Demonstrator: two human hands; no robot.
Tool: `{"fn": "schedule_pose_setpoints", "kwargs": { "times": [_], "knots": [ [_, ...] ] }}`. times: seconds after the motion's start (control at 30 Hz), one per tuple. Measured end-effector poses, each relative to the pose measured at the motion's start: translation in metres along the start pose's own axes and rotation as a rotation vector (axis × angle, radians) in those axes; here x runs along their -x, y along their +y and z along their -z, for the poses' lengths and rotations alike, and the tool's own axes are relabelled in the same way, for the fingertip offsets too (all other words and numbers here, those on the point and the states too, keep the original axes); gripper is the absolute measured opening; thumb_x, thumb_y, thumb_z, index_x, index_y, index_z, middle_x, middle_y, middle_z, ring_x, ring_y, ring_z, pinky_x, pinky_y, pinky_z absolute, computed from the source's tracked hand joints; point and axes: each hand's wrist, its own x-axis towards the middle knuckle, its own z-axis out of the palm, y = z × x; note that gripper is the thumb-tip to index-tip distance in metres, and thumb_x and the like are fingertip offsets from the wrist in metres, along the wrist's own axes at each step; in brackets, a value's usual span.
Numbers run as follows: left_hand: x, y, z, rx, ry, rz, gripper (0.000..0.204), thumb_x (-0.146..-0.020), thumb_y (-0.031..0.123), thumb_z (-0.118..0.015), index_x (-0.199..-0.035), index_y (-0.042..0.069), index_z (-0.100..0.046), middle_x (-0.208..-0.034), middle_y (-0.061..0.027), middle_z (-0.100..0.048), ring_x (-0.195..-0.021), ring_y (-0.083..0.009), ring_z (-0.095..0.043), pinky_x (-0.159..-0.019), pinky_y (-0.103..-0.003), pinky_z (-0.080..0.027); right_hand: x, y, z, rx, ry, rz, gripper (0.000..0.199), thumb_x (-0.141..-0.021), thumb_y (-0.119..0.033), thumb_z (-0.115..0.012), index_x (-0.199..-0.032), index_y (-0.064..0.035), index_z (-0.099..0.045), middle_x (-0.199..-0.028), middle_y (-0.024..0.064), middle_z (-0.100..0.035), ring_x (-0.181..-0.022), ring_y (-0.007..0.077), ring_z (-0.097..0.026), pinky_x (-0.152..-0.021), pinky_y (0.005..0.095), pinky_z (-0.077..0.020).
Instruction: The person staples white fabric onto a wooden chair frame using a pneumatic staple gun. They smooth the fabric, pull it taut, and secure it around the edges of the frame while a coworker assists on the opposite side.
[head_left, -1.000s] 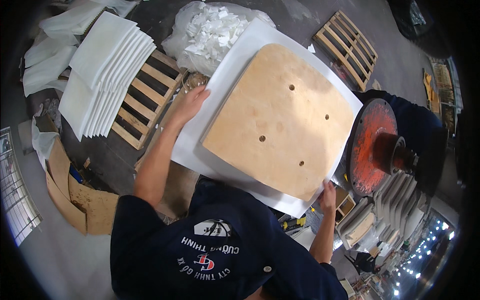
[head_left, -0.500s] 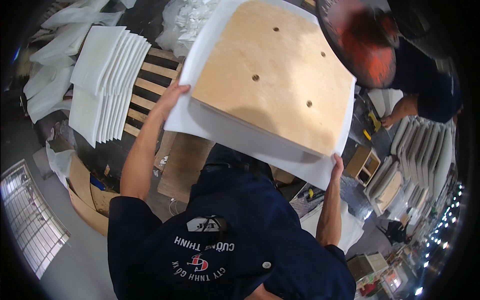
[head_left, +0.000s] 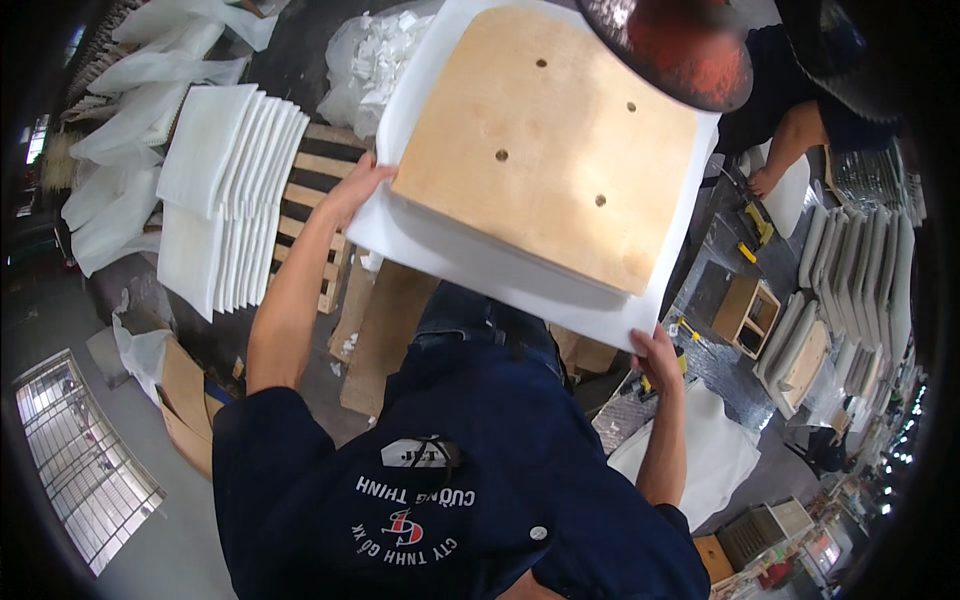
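A pale plywood panel [head_left: 560, 130] with rounded corners and several drilled holes lies on a larger white foam sheet [head_left: 480, 254], whose border sticks out around it. At the left edge, my left hand [head_left: 358, 190] is closed on the foam sheet, thumb near the panel's corner. My right hand [head_left: 657, 358] grips the sheet's near right corner, fingers partly hidden underneath. Both arms hold sheet and panel up in front of my waist. The panel's far right part is hidden by a round red and dark object [head_left: 680, 50].
White foam sheets [head_left: 215, 190] are stacked left beside a slatted pallet [head_left: 325, 165]. A bag of white scraps [head_left: 375, 70] sits beyond. On the right are a wooden box [head_left: 748, 312], yellow-handled tools [head_left: 757, 228], padded grey panels [head_left: 860, 270] and a co-worker's hand [head_left: 768, 180].
My right hand has shifted toward me and slightly left, along the foam sheet to its near corner. The sheet and panel have turned slightly. On the right, the co-worker's arm has moved.
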Motion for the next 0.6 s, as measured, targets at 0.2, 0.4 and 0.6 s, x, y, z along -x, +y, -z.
{"fn": "schedule_pose_setpoints", "kwargs": {
  "times": [0.2, 0.4, 0.6],
  "knots": [
    [-0.012, 0.013, 0.085, -0.408, 0.035, 0.243, 0.066, -0.098, 0.054, -0.056, -0.144, 0.007, -0.05, -0.12, -0.0148, -0.07, -0.085, -0.0187, -0.07, -0.07, -0.034, -0.054, -0.046, -0.046, 0.089, 0.317, 0.312, 0.113, 0.048, -0.098, -0.024, -0.065, -0.14, -0.0021, -0.057, -0.098, 0.0048, -0.072, -0.061, 0.0062, -0.056, -0.049, 0.0227, -0.0447],
    [-0.186, 0.093, 0.075, 0.086, -0.019, -0.015, 0.051, -0.102, 0.048, -0.05, -0.141, 0.014, -0.053, -0.124, -0.0081, -0.068, -0.104, -0.0222, -0.063, -0.09, -0.041, -0.053, -0.207, -0.16, 0.099, -0.025, 0.551, 0.292, 0.044, -0.098, -0.016, -0.062, -0.14, -0.0049, -0.058, -0.099, 0.0042, -0.07, -0.079, 0.0112, -0.063, -0.065, 0.0268, -0.0547],
    [-0.275, 0.155, 0.034, -0.039, 0.187, -0.256, 0.069, -0.09, 0.043, -0.07, -0.139, -0.003, -0.054, -0.132, -0.0172, -0.064, -0.111, -0.0264, -0.064, -0.095, -0.039, -0.05, -0.286, -0.241, 0.094, -0.329, 0.055, 0.541, 0.044, -0.098, -0.008, -0.058, -0.141, -0.0029, -0.056, -0.108, 0.0084, -0.069, -0.101, 0.0207, -0.066, -0.088, 0.0344, -0.0556]
  ]
}}
